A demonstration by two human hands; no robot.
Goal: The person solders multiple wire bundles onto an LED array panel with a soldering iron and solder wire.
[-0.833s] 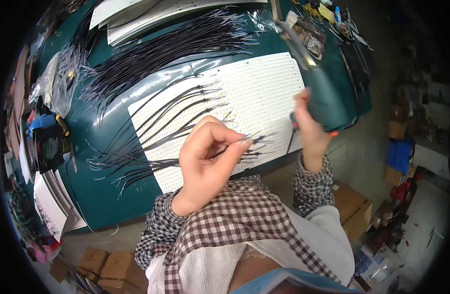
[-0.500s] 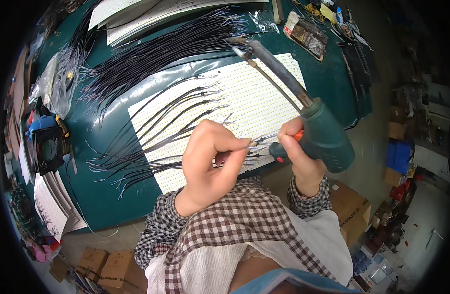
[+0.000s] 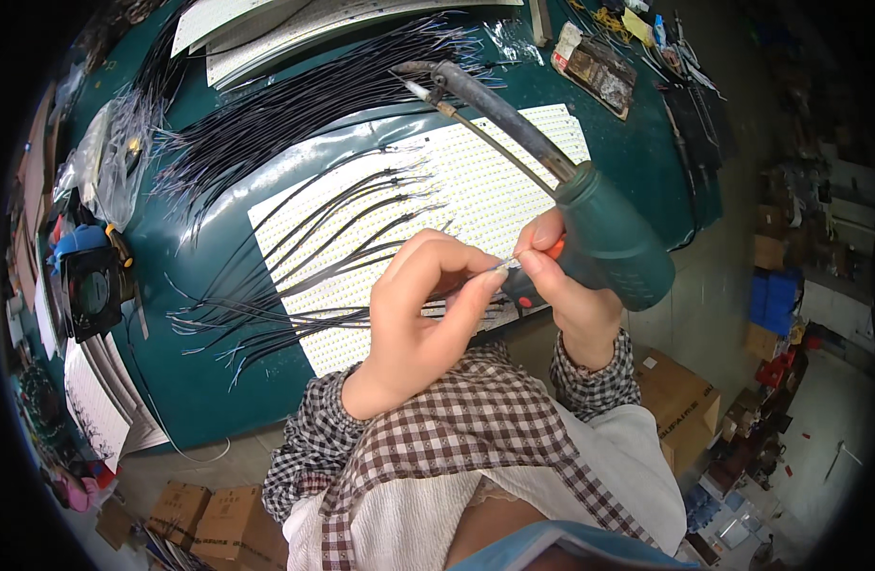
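Observation:
My left hand point(image 3: 420, 314) is closed in a pinch on the thin end of a wire point(image 3: 510, 264), above the near part of a white LED board point(image 3: 514, 181). Against it, the thumb and forefinger of my right hand point(image 3: 569, 285) meet at the same wire end. That hand also grips a green soldering gun point(image 3: 620, 233) with a red trigger; its metal barrel points up and left, away from the wire. Several black wires point(image 3: 361, 205) lie across the board, their ends fanned out on its left. My fingers hide part of the wire.
A thick bundle of black wires point(image 3: 314, 100) lies behind the board on the green table point(image 3: 199, 381). More white boards point(image 3: 266, 48) are stacked at the back. A dirty solder block point(image 3: 595, 76) sits back right, a small black fan point(image 3: 93, 295) at the left edge. Cardboard boxes point(image 3: 676, 404) stand below.
My right hand and the soldering gun have moved left and slightly up, closing the gap to my left hand. The fingertips of both hands now meet at the wire end.

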